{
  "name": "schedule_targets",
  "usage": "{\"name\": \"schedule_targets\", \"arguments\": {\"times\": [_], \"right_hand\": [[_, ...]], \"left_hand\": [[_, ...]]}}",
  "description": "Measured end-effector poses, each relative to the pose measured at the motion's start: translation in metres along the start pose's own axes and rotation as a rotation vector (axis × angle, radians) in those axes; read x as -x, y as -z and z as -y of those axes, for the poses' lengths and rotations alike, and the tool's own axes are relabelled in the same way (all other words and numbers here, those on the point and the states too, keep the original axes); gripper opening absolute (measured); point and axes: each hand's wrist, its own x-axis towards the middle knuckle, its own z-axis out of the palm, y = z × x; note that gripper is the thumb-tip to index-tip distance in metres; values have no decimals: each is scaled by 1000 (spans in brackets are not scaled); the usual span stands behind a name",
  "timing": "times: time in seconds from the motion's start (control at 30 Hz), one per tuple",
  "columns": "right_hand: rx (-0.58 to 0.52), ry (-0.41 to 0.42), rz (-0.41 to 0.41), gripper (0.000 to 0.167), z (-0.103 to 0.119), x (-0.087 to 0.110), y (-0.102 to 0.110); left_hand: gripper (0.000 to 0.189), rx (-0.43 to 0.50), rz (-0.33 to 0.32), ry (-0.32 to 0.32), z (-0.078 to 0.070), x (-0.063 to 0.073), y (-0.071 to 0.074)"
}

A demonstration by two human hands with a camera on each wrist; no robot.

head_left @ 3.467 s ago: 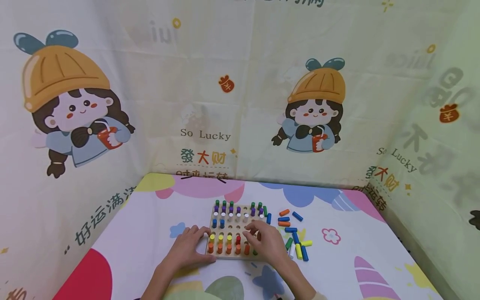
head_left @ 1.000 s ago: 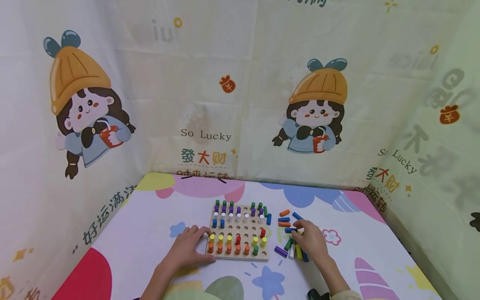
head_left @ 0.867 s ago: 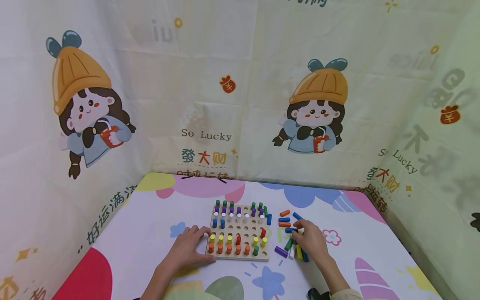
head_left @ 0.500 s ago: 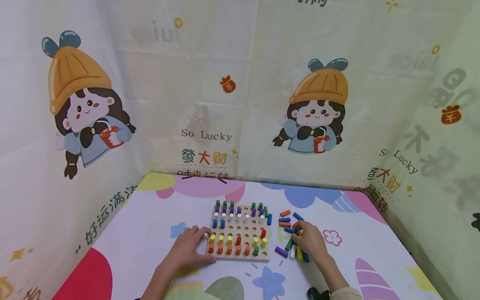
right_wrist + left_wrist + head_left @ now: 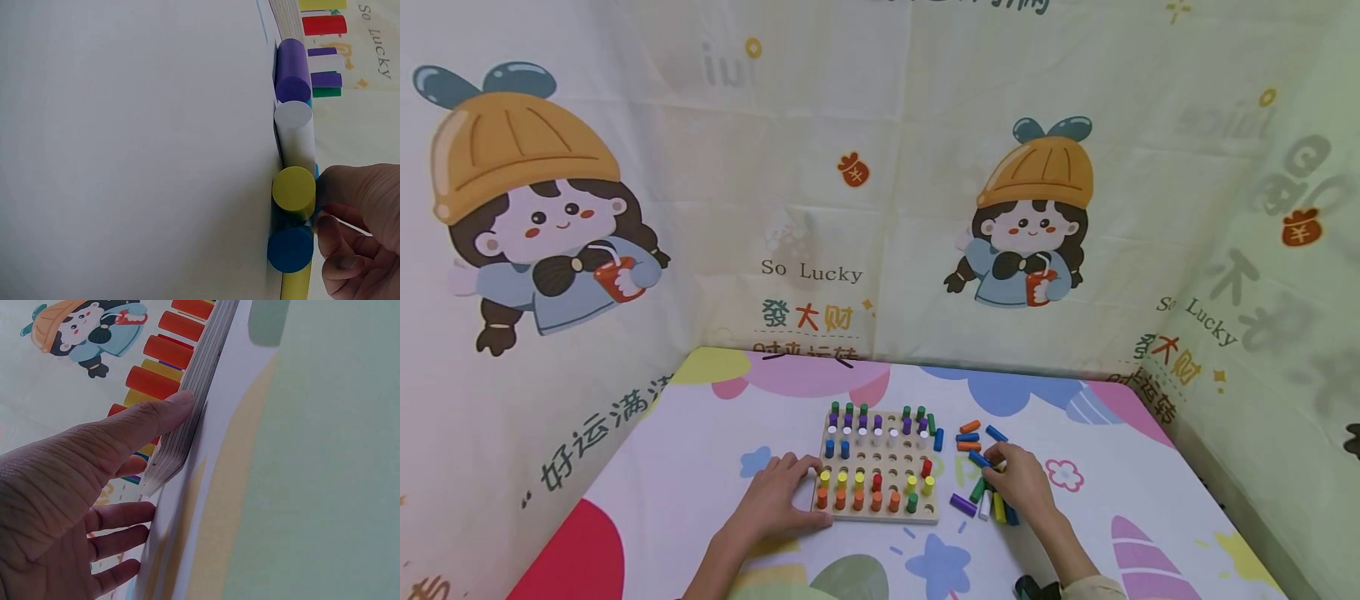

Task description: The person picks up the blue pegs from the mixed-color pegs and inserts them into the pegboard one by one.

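A wooden pegboard stands on the table, with rows of coloured pegs upright in its holes. My left hand grips its near left corner; in the left wrist view the thumb presses the front edge. Right of the board, my right hand reaches into a group of loose pegs and pinches a blue peg. Its far end is hidden by the fingertips. Close below the fingers lie a green peg, a white peg and a yellow peg.
A purple peg lies nearer the board. Farther back are loose orange pegs and blue pegs. Another blue peg is beside the board's right edge. Printed cloth walls enclose the table.
My right hand has gone from over the pegboard to the loose pegs on the right. The blue peg at its fingertips has turned slightly. My left hand has stayed at the corner.
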Motion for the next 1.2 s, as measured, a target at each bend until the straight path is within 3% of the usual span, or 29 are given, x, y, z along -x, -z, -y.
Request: {"name": "schedule_targets", "arguments": {"times": [0.4, 0.9, 1.2], "right_hand": [[-41, -8, -46, 20, 4, 4, 2], [-102, 46, -61, 17, 28, 9, -2], [-129, 98, -83, 16, 43, 4, -5]], "left_hand": [[70, -2, -2, -4, 0, -1, -1], [74, 4, 41, 37, 4, -1, -3], [73, 1, 21, 29, 2, -3, 0]]}}
